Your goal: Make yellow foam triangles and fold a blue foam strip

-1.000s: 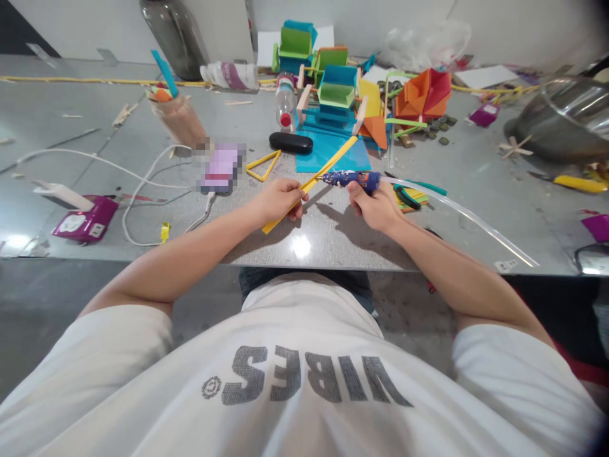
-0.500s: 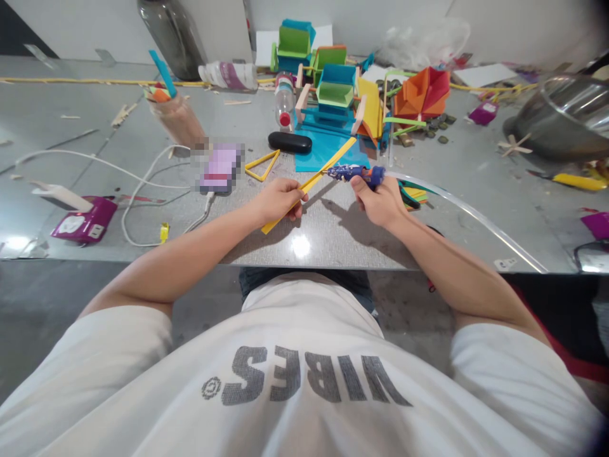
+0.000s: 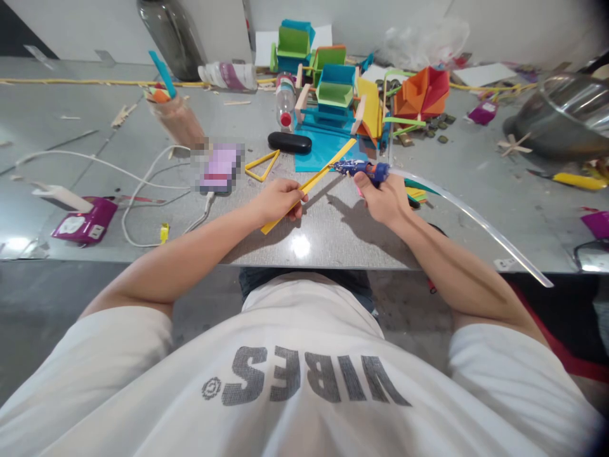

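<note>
The left hand [image 3: 284,202] has its fingers clamped on a yellow strip [image 3: 316,178], held slantwise above the bench [image 3: 266,251], its far end in front of a blue sheet [image 3: 307,162]. The right hand [image 3: 384,200] has its fingers closed around a blue glue gun [image 3: 354,167], its nozzle at the strip's edge, though whether they touch I cannot tell, and a clear glue stick [image 3: 485,222] curves from its back. Near the left hand lie a yellow triangle [image 3: 271,166] and a phone [image 3: 221,168].
</note>
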